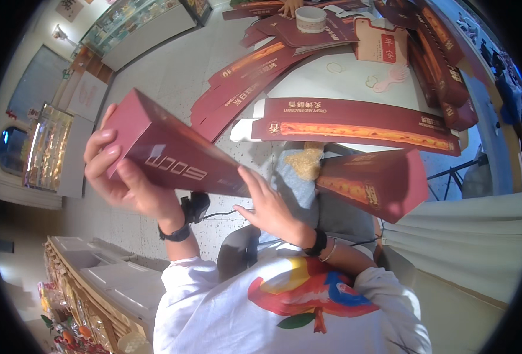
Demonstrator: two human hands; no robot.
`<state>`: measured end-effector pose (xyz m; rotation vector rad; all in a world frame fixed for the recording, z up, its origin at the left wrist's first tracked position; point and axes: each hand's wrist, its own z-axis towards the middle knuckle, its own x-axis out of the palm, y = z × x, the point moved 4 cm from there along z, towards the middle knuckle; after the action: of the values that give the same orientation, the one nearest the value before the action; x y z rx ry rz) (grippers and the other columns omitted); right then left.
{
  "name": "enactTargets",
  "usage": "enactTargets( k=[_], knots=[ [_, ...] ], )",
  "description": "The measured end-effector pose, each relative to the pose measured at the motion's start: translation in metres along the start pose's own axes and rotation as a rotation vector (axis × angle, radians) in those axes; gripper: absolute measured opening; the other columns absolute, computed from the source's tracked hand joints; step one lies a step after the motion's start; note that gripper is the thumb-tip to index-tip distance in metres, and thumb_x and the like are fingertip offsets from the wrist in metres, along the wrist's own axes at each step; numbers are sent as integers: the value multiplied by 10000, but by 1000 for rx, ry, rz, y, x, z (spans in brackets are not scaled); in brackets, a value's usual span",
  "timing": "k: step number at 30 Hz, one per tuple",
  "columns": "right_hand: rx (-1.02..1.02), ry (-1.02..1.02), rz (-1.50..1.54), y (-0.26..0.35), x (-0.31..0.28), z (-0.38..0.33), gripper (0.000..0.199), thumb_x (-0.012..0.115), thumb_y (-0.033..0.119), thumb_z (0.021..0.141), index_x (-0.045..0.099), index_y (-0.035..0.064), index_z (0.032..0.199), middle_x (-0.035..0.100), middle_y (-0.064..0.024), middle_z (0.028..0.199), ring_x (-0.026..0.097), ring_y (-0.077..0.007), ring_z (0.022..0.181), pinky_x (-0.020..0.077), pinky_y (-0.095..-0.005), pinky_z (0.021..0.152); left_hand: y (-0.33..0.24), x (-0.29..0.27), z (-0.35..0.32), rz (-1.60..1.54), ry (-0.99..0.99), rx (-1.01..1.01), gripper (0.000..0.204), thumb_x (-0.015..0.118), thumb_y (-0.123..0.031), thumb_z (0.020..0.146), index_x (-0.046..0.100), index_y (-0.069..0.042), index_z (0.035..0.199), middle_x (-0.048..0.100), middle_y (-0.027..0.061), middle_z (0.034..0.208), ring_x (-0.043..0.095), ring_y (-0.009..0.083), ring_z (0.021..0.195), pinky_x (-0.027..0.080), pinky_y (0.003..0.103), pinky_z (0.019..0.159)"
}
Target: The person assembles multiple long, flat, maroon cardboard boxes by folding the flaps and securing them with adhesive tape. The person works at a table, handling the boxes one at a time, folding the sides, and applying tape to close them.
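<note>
Glass display case [141, 32], pleated white cloth [458, 233]

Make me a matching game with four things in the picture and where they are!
1. Tub
2. Left hand
3. Right hand
4. Curtain

A. Touching the lower end of the held box
B. At the picture's right side
C. Gripping the held box's upper end
D. On maroon cardboard

Pairs: 1-D, 2-C, 3-A, 4-B

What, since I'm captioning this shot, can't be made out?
- Head view: inside of the held maroon box; its walls hide it.
- Head view: far person's hand; top edge cuts off the arm.
- Head view: goods in the back display case; too small.
</note>
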<state>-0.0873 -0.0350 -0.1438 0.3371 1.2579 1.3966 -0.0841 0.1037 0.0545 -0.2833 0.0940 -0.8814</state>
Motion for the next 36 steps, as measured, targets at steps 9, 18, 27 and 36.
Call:
enactTargets(
  k=[9, 18, 27, 36],
  knots=[
    [-118, -280, 120, 27, -33, 21, 904, 825, 301, 674, 349, 5, 1382, 568, -208, 1222, 607, -344, 1072, 508, -383, 892, -43, 20, -5, -72, -138, -29, 535, 496, -543, 921, 438, -113, 1234, 393, 191, 1368, 436, 482, 1243, 453, 596, 1005],
    [-146, -535, 602, 40, -113, 41, 648, 754, 188, 786, 358, -30, 1249, 611, -175, 1076, 656, -247, 979, 533, -336, 792, 27, -20, -123, -47, 739, -588, 1336, 847, -581, 546, 75, -84, 1516, 252, 228, 1508, 363, 362, 1347, 293, 494, 1107],
    [50, -356, 774, 23, -114, 44, 733, 740, 265, 840, 284, -19, 1339, 505, -205, 1269, 537, -244, 1173, 455, -360, 966, 29, -54, -172, 140, 807, -969, 881, 833, -92, 617, 369, 16, 1358, 580, 172, 1200, 581, 235, 1096, 461, 359, 963],
    [-847, -343, -184, 93, -213, -109, 505, 734, 262, 781, 536, 97, 1214, 640, -71, 1102, 620, -204, 953, 505, -307, 858, 47, -47, -144, 320, 1087, -656, 719, 817, -103, 573, 539, -3, 1229, 660, 161, 1076, 650, 229, 1026, 504, 349, 887]
  ],
)
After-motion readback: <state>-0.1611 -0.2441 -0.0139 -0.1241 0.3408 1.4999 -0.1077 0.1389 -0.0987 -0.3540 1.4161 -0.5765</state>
